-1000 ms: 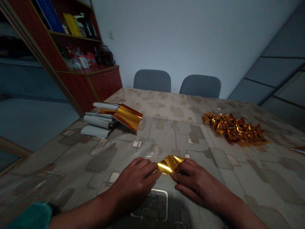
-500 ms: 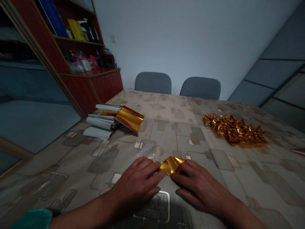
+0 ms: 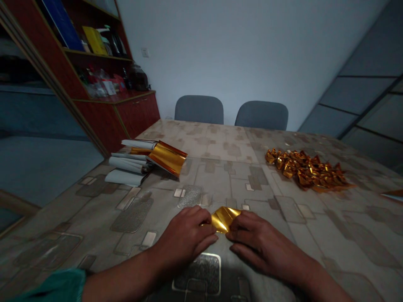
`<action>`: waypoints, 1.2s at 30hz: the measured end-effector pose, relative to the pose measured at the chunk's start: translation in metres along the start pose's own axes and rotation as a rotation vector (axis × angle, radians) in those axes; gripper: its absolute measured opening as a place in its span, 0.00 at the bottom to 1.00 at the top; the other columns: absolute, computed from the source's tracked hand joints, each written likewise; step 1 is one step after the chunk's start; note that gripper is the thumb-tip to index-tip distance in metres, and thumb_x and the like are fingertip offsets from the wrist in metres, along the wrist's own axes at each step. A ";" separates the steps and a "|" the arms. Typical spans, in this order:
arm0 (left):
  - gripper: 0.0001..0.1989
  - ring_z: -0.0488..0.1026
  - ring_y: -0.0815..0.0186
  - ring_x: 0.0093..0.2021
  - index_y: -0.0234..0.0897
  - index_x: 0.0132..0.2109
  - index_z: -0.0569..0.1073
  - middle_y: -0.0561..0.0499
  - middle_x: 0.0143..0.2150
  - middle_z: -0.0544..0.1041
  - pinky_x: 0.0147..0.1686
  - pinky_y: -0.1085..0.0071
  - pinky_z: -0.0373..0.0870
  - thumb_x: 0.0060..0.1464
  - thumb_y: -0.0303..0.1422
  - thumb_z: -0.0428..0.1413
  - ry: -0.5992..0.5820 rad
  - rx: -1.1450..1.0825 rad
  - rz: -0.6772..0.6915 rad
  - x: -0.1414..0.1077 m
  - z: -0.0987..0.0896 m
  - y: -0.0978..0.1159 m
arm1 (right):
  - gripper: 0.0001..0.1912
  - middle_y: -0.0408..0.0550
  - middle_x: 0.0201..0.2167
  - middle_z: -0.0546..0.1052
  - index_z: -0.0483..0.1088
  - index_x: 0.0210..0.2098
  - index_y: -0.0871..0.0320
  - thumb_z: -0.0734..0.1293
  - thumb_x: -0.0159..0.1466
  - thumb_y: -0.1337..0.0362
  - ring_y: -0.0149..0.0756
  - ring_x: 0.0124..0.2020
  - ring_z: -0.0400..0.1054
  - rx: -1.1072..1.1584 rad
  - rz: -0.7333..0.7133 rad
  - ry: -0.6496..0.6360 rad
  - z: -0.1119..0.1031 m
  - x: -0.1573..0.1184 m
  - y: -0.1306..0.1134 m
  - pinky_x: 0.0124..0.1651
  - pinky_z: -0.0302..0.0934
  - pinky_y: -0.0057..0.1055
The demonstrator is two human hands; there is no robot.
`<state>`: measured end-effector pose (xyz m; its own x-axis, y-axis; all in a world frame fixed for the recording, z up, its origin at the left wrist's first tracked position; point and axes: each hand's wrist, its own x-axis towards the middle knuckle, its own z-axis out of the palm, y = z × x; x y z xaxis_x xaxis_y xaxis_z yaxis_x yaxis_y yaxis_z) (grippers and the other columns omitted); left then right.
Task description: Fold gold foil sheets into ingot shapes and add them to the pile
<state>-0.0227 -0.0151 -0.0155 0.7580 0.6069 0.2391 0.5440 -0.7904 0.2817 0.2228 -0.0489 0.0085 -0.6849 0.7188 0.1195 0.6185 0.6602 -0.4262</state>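
A small piece of folded gold foil paper [image 3: 224,218] lies between my two hands, just above the patterned tablecloth. My left hand [image 3: 189,235] grips its left end, fingers bent and closed around the edge. On the opposite end, my right hand [image 3: 256,239] pinches the foil with its fingers curled. Creases run across the shiny middle of the paper, while both ends are hidden under my fingers.
A stack of gold-and-white foil paper sheets [image 3: 168,157] sits at the left. Several folded gold foil pieces [image 3: 305,170] lie heaped at the right. Two grey chairs [image 3: 199,110] stand behind the table [image 3: 233,184]. A red cabinet [image 3: 138,111] is at the back left.
My left fingers have curled in more around the foil's left end. The right hand keeps its hold. The whole view has shifted slightly.
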 end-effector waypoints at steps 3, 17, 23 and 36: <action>0.10 0.72 0.60 0.42 0.40 0.39 0.80 0.50 0.39 0.78 0.42 0.64 0.68 0.66 0.35 0.55 0.018 -0.086 -0.034 0.011 -0.002 0.000 | 0.09 0.48 0.39 0.76 0.76 0.41 0.57 0.63 0.72 0.67 0.39 0.44 0.69 0.011 -0.009 -0.024 -0.002 0.001 0.001 0.51 0.64 0.38; 0.06 0.72 0.59 0.42 0.37 0.35 0.75 0.51 0.38 0.76 0.42 0.65 0.66 0.56 0.29 0.66 0.096 -0.192 -0.192 0.015 0.009 -0.003 | 0.12 0.46 0.31 0.76 0.74 0.33 0.57 0.63 0.72 0.67 0.36 0.35 0.70 0.178 0.124 0.252 0.007 0.010 0.018 0.38 0.63 0.32; 0.19 0.70 0.54 0.50 0.39 0.54 0.73 0.48 0.49 0.75 0.50 0.57 0.65 0.56 0.29 0.64 0.087 -0.179 -0.246 0.016 0.007 -0.001 | 0.04 0.51 0.37 0.77 0.77 0.41 0.57 0.70 0.65 0.68 0.45 0.40 0.70 0.013 0.289 0.278 0.015 0.020 0.030 0.44 0.61 0.39; 0.18 0.69 0.54 0.52 0.38 0.54 0.73 0.45 0.51 0.74 0.51 0.57 0.65 0.56 0.25 0.61 0.057 -0.249 -0.214 0.016 0.008 -0.002 | 0.07 0.47 0.34 0.74 0.71 0.32 0.57 0.71 0.58 0.74 0.43 0.38 0.67 0.035 0.402 0.284 0.019 0.026 0.029 0.41 0.54 0.37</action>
<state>-0.0088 -0.0040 -0.0196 0.6109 0.7662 0.1992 0.5789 -0.6040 0.5478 0.2158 -0.0157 -0.0172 -0.2595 0.9494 0.1767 0.7956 0.3139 -0.5182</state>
